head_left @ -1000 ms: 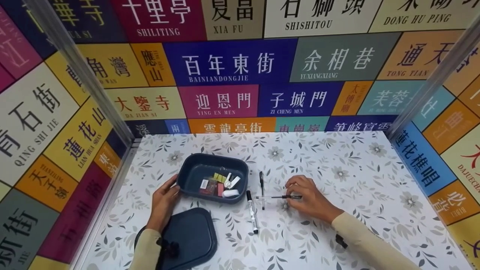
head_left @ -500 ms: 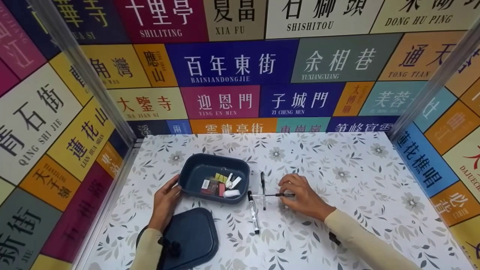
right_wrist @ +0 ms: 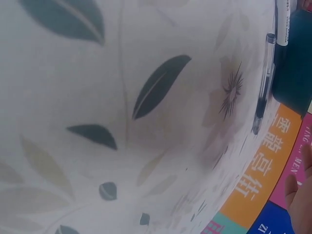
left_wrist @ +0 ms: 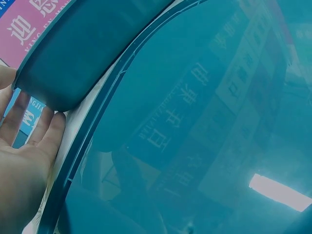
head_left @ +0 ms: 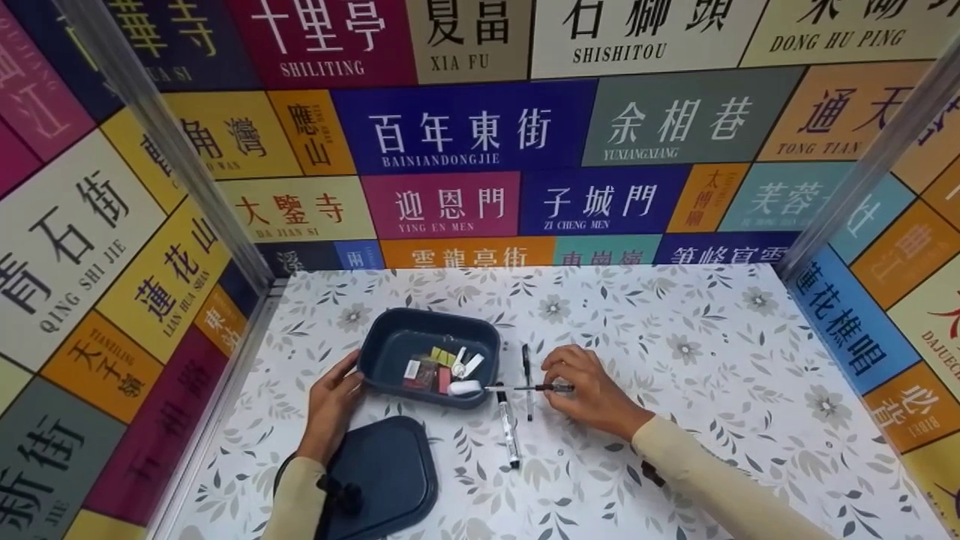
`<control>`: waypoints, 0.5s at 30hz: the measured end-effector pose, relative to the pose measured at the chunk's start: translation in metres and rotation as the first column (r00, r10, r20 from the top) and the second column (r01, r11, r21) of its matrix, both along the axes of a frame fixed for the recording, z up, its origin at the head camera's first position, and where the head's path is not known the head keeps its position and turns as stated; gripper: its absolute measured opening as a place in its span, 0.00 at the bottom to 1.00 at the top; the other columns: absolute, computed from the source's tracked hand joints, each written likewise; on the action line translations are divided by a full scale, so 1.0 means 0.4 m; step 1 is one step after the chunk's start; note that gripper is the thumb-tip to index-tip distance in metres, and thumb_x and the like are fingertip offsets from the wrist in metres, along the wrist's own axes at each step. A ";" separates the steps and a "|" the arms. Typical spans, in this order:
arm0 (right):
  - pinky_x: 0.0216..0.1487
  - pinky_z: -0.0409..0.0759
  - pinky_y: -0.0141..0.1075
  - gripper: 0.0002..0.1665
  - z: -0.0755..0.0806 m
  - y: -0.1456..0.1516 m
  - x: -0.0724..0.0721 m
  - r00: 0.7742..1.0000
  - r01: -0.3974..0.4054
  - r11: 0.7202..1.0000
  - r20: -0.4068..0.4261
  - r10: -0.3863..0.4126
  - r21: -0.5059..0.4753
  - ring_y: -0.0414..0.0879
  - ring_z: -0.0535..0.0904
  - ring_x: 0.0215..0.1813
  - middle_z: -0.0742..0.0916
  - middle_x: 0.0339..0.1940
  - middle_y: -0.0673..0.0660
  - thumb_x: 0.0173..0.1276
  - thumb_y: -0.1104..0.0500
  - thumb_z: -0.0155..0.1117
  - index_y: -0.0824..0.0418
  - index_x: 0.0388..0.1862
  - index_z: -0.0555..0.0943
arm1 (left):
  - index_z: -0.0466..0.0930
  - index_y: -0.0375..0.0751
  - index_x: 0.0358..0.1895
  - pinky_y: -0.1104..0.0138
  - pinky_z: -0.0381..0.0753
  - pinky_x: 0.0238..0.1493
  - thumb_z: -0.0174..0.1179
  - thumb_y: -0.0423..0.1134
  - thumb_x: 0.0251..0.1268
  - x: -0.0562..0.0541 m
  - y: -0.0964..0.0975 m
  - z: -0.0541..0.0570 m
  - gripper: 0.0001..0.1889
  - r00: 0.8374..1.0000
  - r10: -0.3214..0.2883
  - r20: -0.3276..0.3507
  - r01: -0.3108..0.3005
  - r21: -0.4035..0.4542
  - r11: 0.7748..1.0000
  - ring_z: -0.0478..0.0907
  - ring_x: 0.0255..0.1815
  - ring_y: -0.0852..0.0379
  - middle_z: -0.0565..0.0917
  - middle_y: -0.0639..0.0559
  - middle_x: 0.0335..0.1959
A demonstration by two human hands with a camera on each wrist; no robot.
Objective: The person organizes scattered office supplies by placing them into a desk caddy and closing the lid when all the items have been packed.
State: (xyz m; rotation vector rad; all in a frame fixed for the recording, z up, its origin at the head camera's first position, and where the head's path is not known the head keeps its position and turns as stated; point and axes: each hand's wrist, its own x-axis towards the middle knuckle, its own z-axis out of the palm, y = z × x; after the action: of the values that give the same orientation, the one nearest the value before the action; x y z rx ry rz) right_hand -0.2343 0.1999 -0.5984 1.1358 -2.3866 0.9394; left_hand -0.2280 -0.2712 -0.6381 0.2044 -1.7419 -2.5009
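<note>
My left hand (head_left: 334, 409) touches the left side of a dark blue open box (head_left: 390, 322); in the left wrist view its fingers lie fairly straight against the outer wall. With thumb and fingers, my right hand (head_left: 589, 390) pinches a clear-barrelled gel pen (head_left: 516, 388), held level with its far end at the box's right rim. Under it lie a second gel pen (head_left: 529, 401) and a black-and-white marker (head_left: 508, 431). Inside the box are a white rounded item (head_left: 463, 388), a nail clipper-like silver-white item (head_left: 472, 366), a pink block (head_left: 444, 376) and yellow pieces (head_left: 441, 354).
The box's dark blue lid (head_left: 394, 472) lies flat on the floral-patterned table (head_left: 675, 307), partly beneath my left forearm. Walls covered with coloured name signs (head_left: 457, 124) stand at the back and both sides of the table.
My right hand has moved left with the gel pen, bringing its far end from the marker's side to the box's right rim. My left hand stays at the box.
</note>
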 end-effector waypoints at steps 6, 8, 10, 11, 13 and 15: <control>0.61 0.72 0.55 0.11 -0.004 -0.026 -0.008 0.999 -0.007 1.000 -0.032 0.006 -0.027 0.53 0.80 0.60 0.87 0.52 0.57 0.66 0.67 0.79 0.55 0.37 0.85 | 0.73 0.28 0.79 0.63 0.82 0.67 0.56 0.23 0.83 -0.001 -0.001 -0.001 0.26 1.000 0.004 0.001 -0.004 -0.021 1.000 0.77 0.76 0.46 0.72 0.35 0.81; 0.61 0.72 0.55 0.11 -0.007 -0.033 -0.011 0.999 -0.011 0.999 -0.046 0.009 -0.036 0.53 0.80 0.60 0.87 0.52 0.57 0.64 0.67 0.79 0.56 0.36 0.85 | 0.73 0.28 0.79 0.63 0.81 0.68 0.56 0.23 0.83 -0.001 -0.002 -0.001 0.26 1.000 0.000 -0.003 0.000 -0.022 1.000 0.76 0.77 0.46 0.72 0.35 0.81; 0.60 0.72 0.55 0.11 -0.009 -0.042 -0.013 0.998 -0.019 0.999 -0.059 0.016 -0.043 0.54 0.80 0.60 0.88 0.52 0.59 0.63 0.68 0.80 0.56 0.36 0.85 | 0.73 0.28 0.79 0.61 0.81 0.70 0.56 0.23 0.83 -0.001 -0.002 -0.002 0.26 1.000 -0.003 -0.009 0.003 -0.017 1.000 0.75 0.78 0.45 0.72 0.35 0.81; 0.60 0.72 0.55 0.11 -0.010 -0.046 -0.015 0.998 -0.021 0.999 -0.062 0.018 -0.044 0.54 0.80 0.60 0.88 0.52 0.59 0.63 0.68 0.80 0.57 0.37 0.85 | 0.72 0.27 0.79 0.61 0.80 0.70 0.56 0.23 0.82 -0.001 -0.002 -0.003 0.26 1.000 -0.005 -0.012 0.005 -0.021 1.000 0.75 0.78 0.45 0.72 0.35 0.81; 0.60 0.72 0.56 0.11 -0.012 -0.054 -0.017 0.997 -0.028 0.999 -0.066 0.025 -0.045 0.54 0.80 0.60 0.88 0.52 0.60 0.63 0.67 0.80 0.57 0.37 0.85 | 0.72 0.27 0.79 0.60 0.80 0.71 0.56 0.22 0.82 -0.001 -0.002 -0.004 0.26 1.000 -0.003 -0.014 0.002 -0.021 1.000 0.75 0.78 0.45 0.72 0.34 0.81; 0.60 0.72 0.56 0.11 -0.013 -0.062 -0.019 0.998 -0.029 0.999 -0.062 0.026 -0.044 0.54 0.80 0.60 0.87 0.52 0.59 0.64 0.67 0.80 0.57 0.38 0.85 | 0.72 0.27 0.79 0.60 0.81 0.70 0.56 0.22 0.82 -0.001 -0.002 -0.005 0.26 1.000 -0.001 -0.012 0.000 -0.023 1.000 0.75 0.78 0.45 0.72 0.34 0.81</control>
State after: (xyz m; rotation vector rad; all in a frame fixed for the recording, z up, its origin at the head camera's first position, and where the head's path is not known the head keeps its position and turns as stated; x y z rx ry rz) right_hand -0.2419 0.1751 -0.6035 1.1670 -2.2959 0.9481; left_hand -0.2282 -0.2719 -0.6401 0.1876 -1.7654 -2.4762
